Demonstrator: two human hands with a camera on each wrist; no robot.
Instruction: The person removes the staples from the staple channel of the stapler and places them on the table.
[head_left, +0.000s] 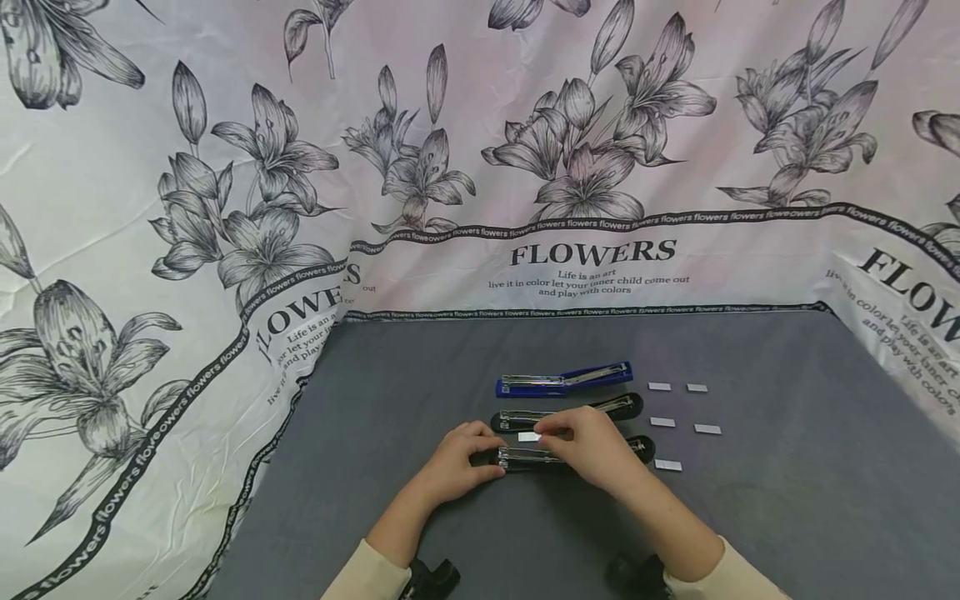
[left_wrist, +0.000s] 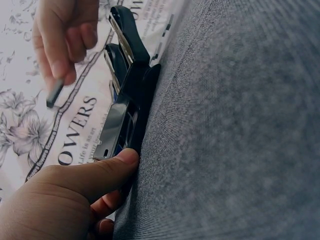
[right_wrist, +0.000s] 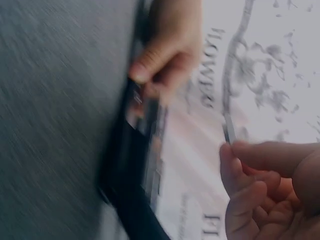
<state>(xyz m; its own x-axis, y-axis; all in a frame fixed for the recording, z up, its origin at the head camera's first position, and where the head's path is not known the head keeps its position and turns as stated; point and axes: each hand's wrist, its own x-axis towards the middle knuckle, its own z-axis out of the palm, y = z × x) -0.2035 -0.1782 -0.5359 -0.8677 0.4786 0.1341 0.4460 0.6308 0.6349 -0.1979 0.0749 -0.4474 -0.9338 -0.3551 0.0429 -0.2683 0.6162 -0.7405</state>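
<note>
My left hand (head_left: 453, 467) grips the left end of the nearest black stapler (head_left: 528, 458), which lies opened with its staple channel facing up. In the left wrist view the thumb presses on the end of that stapler (left_wrist: 134, 112). Just above its channel, my right hand (head_left: 596, 446) pinches a small silvery strip of staples (head_left: 528, 437) between thumb and index finger. The right wrist view is blurred, but the strip (right_wrist: 229, 131) shows at the fingertips. Behind lies a second opened black stapler (head_left: 622, 407), partly covered by the right hand.
An opened blue stapler (head_left: 562, 381) lies farthest back. To the right, several staple strips (head_left: 662, 422) lie in loose rows on the grey cloth (head_left: 787, 483). A flower-printed curtain (head_left: 420, 275) hangs along the back and sides.
</note>
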